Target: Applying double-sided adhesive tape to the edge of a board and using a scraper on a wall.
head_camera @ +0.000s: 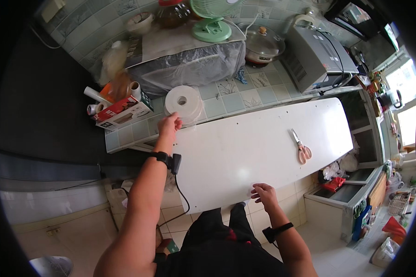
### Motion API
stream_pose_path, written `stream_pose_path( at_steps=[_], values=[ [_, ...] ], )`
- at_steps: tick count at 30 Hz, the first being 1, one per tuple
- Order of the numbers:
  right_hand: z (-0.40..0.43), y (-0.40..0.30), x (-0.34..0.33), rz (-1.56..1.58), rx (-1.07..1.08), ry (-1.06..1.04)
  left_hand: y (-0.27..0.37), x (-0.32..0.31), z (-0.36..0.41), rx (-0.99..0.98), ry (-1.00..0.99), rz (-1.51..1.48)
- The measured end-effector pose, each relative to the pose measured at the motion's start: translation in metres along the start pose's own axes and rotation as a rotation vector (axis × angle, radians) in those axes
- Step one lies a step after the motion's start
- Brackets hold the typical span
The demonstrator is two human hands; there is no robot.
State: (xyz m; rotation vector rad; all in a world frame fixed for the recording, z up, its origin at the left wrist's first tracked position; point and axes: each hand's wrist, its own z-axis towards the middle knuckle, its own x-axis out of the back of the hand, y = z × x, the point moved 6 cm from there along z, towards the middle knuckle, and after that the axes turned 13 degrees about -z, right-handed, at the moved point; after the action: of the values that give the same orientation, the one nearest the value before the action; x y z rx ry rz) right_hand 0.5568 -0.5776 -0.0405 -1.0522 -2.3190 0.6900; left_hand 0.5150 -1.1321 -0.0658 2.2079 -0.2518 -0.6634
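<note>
At the near side of a large white roll with a hollow core [182, 100] is my left hand [170, 125], fingers curled; whether it grips the roll's edge or its thin clear wrapping cannot be told. The roll stands on the tiled counter, beside the left end of a long white board [228, 155]. My right hand [264, 194] hovers by the board's near edge, fingers bent and slightly apart, with nothing plainly held. Scissors with pink handles [302, 150] lie on the board's right half, their tips pointing away from me.
Left of the roll, an opened box [124, 116] holds several rolls. Behind stand a plastic-covered appliance [194, 65], a green fan [211, 30], a lidded glass-topped pot [263, 43] and a grey metal appliance [315, 55]. A black cable [185, 199] hangs from my left wrist.
</note>
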Motion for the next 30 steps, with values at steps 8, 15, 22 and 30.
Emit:
stream_pose_path(
  at_steps=[8,15,22,30],
  values=[
    [-0.013,0.007,-0.014,-0.067,0.077,0.007,0.041,0.008,-0.002,-0.111,0.118,0.510],
    [-0.016,0.010,-0.016,-0.185,0.095,-0.050,-0.009,0.107,-0.096,-0.191,0.112,0.436],
    [-0.014,0.046,-0.001,-0.288,0.058,-0.062,-0.101,0.213,-0.219,0.315,0.208,0.322],
    [-0.016,0.064,0.017,-0.363,0.044,-0.079,-0.139,0.216,-0.311,0.404,0.094,0.389]
  ],
)
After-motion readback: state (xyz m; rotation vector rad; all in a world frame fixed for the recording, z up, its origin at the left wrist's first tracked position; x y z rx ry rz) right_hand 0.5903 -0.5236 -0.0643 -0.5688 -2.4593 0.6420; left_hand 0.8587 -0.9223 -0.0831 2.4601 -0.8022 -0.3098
